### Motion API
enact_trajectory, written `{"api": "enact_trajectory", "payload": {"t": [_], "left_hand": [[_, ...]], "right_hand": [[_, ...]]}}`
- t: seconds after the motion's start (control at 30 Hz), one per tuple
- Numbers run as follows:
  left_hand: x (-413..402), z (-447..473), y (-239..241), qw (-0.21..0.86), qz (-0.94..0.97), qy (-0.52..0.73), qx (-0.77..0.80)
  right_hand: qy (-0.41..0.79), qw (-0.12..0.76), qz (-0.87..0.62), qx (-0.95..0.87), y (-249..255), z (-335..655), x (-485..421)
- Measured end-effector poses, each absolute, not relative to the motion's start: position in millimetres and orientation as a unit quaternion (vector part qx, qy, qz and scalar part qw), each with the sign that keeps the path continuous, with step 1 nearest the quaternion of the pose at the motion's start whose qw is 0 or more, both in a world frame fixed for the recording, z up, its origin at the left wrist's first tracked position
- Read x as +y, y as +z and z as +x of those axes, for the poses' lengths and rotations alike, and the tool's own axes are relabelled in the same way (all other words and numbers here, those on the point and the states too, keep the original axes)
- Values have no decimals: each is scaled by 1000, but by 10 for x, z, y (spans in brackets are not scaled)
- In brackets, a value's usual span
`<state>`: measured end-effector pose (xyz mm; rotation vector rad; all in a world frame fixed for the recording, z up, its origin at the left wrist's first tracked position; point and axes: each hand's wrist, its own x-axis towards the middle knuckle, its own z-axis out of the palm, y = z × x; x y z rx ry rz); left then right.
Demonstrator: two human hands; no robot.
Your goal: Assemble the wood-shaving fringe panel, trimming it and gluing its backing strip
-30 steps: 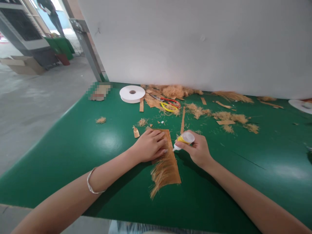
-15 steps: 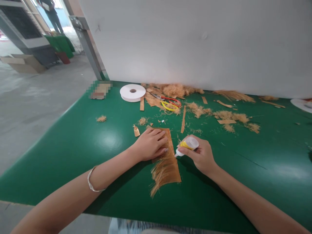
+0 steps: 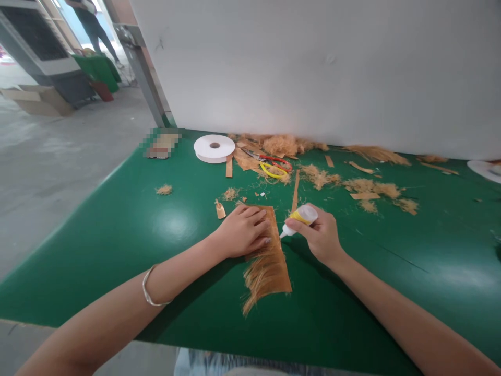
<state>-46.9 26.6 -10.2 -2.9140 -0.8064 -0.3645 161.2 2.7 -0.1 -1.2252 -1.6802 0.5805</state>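
Observation:
A brown strip of sheet material (image 3: 276,274) with a frayed, fringed left side lies on the green table in front of me. My left hand (image 3: 246,230) rests flat on its upper part, fingers spread and pointing right. In my right hand (image 3: 323,237) is a white glue bottle (image 3: 299,220) with a yellow band, tilted so that its nozzle points down and left. The nozzle tip is at the strip's right edge; whether it touches is too small to tell. My left palm hides part of the strip and its fringe.
Behind the strip lie scissors (image 3: 276,166) with red and yellow handles, a white roll (image 3: 214,149) and tangled brown fibres (image 3: 279,145). Fibre tufts and a thin brown strip (image 3: 295,190) are scattered nearby. A white panel (image 3: 313,73) borders the table's back. A person (image 3: 94,31) stands far left.
My right hand has moved the glue bottle a little away from me along the strip's right edge. My left hand stays in place on the strip. The distant person has shifted right.

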Motion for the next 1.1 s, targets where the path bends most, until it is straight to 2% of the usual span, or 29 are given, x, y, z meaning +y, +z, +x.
{"api": "enact_trajectory", "payload": {"t": [0.4,1.1], "left_hand": [[255,-473,-119,57,-953,-115,-274],[255,-469,-80,51,-956,-107,-268]], "right_hand": [[215,481,-506,-683,-16,1550,246],[249,452,-501,-695,37,1610,-291]]}}
